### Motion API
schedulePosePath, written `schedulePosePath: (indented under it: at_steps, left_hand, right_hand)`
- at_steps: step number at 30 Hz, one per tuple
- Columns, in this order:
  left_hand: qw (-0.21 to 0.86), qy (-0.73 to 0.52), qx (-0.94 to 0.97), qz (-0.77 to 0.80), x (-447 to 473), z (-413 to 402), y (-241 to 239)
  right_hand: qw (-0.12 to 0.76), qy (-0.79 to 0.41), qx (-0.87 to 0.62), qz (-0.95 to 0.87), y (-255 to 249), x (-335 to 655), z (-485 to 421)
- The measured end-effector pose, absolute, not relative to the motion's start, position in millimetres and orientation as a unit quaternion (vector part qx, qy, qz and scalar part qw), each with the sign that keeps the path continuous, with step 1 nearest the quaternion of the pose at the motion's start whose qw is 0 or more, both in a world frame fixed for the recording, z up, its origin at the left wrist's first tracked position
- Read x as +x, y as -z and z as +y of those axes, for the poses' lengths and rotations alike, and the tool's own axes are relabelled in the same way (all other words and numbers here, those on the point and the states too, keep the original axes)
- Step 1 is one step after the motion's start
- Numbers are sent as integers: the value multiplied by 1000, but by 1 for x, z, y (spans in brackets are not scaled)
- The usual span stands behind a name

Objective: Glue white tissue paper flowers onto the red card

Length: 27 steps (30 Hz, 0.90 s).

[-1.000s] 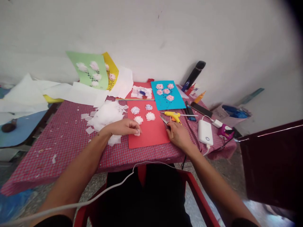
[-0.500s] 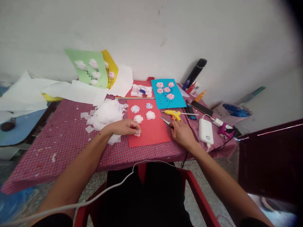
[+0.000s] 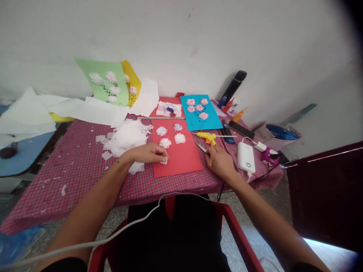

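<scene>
My left hand (image 3: 155, 153) is closed in a pinch on a small piece of white tissue paper (image 3: 164, 160), low over the left edge of the red sheet (image 3: 181, 162). My right hand (image 3: 219, 160) rests at the red sheet's right edge, its fingers curled round scissors. The scissors' blade (image 3: 200, 146) points up and left; their handles are mostly hidden under the fingers. Two white paper flowers, one of them the ruffled flower (image 3: 179, 138), and two blue-speckled flowers, such as this one (image 3: 161, 131), lie on the red sheet. A yellow glue gun (image 3: 206, 136) lies just beyond my right hand.
A heap of white tissue squares (image 3: 127, 138) lies left of the red sheet. Behind are a blue flower card (image 3: 211, 121), a green card (image 3: 85, 70) and stained tissue (image 3: 161, 108). A white power bank (image 3: 246, 155), phone (image 3: 241, 129) and purple adapter (image 3: 268, 158) stand right.
The scissors' blade has shifted slightly to the right and tilted more steeply in my right hand. My left hand stays almost still with the tissue paper.
</scene>
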State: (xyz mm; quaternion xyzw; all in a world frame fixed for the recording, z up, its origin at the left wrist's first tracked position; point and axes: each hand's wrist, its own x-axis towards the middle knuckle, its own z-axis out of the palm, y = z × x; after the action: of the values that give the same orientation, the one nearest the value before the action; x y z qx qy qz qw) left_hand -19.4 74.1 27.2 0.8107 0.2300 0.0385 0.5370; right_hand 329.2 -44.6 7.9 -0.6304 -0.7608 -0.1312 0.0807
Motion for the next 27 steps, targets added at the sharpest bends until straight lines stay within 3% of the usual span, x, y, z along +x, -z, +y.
schedulePosePath:
  at_steps: [9,18,27]
  left_hand:
    - [539,-31,809,233,-20,73,-30]
    - [538,-38,807,240,-19,75,-27]
    - [551,-52,798,236,-17,73,-32]
  right_hand:
    - [77,154,-632,-755,-4,343,-44]
    - [377,57,-521,-764,9,309,-63]
    - [429,30,-521,-737,23,297,-66]
